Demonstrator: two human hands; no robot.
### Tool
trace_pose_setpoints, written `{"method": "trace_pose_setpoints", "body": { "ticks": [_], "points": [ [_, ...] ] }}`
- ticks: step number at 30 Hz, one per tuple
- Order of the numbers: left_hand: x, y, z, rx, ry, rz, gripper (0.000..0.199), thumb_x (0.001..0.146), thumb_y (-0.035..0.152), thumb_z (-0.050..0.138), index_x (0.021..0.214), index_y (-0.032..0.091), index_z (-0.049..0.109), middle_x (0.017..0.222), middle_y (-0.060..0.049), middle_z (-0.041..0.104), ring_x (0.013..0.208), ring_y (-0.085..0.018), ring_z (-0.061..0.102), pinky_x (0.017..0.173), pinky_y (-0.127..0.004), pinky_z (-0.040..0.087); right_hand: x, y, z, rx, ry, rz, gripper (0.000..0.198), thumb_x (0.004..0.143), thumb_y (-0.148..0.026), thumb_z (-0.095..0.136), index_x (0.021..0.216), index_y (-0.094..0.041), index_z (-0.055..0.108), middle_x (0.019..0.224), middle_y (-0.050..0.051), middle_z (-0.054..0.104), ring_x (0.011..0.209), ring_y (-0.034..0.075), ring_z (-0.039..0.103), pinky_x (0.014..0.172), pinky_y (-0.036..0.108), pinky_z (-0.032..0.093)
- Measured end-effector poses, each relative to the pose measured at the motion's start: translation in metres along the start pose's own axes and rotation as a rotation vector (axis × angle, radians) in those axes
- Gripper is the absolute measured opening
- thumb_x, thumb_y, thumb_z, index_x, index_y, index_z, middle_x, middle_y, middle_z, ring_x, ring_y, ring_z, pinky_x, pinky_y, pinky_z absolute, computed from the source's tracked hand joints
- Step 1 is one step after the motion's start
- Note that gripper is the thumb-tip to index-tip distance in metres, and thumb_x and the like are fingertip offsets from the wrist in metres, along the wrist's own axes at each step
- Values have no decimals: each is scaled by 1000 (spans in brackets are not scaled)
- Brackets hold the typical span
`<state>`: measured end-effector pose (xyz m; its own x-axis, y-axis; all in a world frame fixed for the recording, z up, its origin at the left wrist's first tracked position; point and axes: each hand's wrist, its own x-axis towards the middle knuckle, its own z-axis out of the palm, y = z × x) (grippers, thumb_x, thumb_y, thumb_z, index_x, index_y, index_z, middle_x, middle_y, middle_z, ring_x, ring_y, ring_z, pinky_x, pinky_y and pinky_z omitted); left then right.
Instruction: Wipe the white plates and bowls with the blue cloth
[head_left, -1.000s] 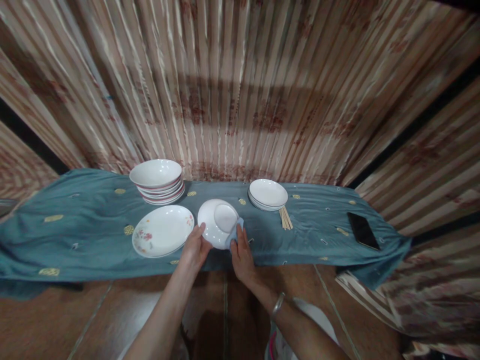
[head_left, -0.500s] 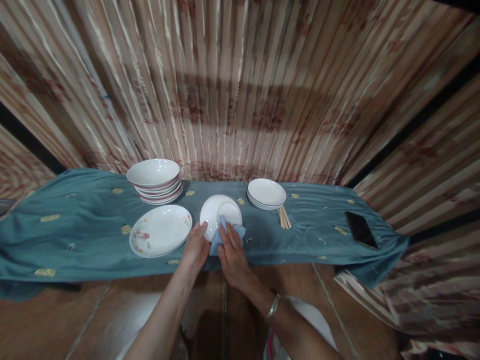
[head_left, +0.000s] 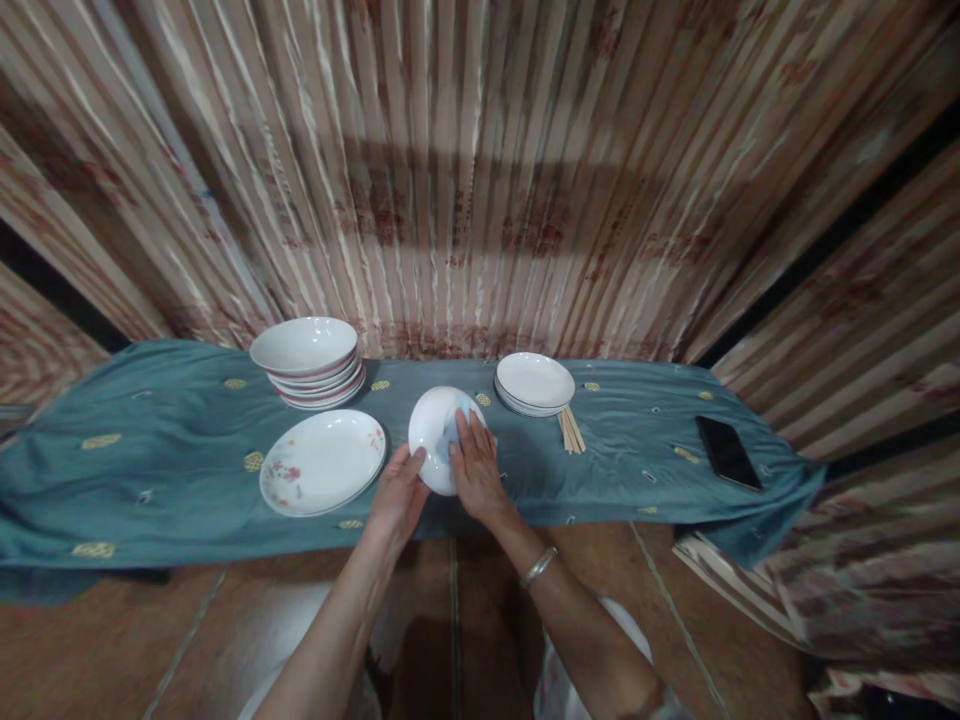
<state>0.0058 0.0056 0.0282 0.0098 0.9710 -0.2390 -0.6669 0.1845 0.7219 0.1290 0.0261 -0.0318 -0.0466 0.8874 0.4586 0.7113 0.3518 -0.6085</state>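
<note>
Near the table's front edge, my left hand point(head_left: 401, 492) grips the rim of a white bowl point(head_left: 429, 425), thumb on top. The bowl is tilted with its underside facing up towards me. My right hand point(head_left: 476, 468) presses a light blue cloth point(head_left: 453, 432) onto that underside, fingers pointing away from me; most of the cloth is hidden under the palm and fingers. Left of my hands, close to the left one, lies an oval plate with a flower pattern point(head_left: 324, 462).
A stack of large red-striped bowls point(head_left: 306, 350) stands at the back left. White plates point(head_left: 535, 380) are stacked at the back right, with chopsticks point(head_left: 571, 432) beside them. A black phone point(head_left: 727, 452) lies far right on the green tablecloth point(head_left: 622, 470). A pleated curtain point(head_left: 480, 200) hangs behind.
My right hand has slid the cloth up over the bowl's underside, so less of the cloth shows. The bowl has shifted slightly right, and my left hand keeps its rim.
</note>
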Motion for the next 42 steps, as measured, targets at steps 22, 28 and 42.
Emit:
{"method": "trace_pose_setpoints", "body": {
  "ticks": [22,28,42],
  "points": [
    [2,0,-3,1,15,4,32,61,25,84,86,17,65,76,-3,74,84,-21,71,78,-31,55,-65,-3,-7,90,-74,-33,56,102,-27,27,156,-20,20,164,9,18,151,22,18,120,49,27],
    [3,-6,-2,-7,-18,56,39,52,30,89,80,17,65,71,0,72,71,-15,68,68,-23,51,-56,-18,-9,54,-70,-197,59,100,-19,30,157,-25,16,165,5,15,151,24,18,120,48,29],
    [-11,-10,1,175,-227,118,29,61,30,84,82,16,72,79,-3,71,87,-20,64,77,-29,47,4,-33,-44,-162,102,-333,46,101,-24,31,145,-19,43,156,11,35,151,24,16,119,51,23]
  ]
}}
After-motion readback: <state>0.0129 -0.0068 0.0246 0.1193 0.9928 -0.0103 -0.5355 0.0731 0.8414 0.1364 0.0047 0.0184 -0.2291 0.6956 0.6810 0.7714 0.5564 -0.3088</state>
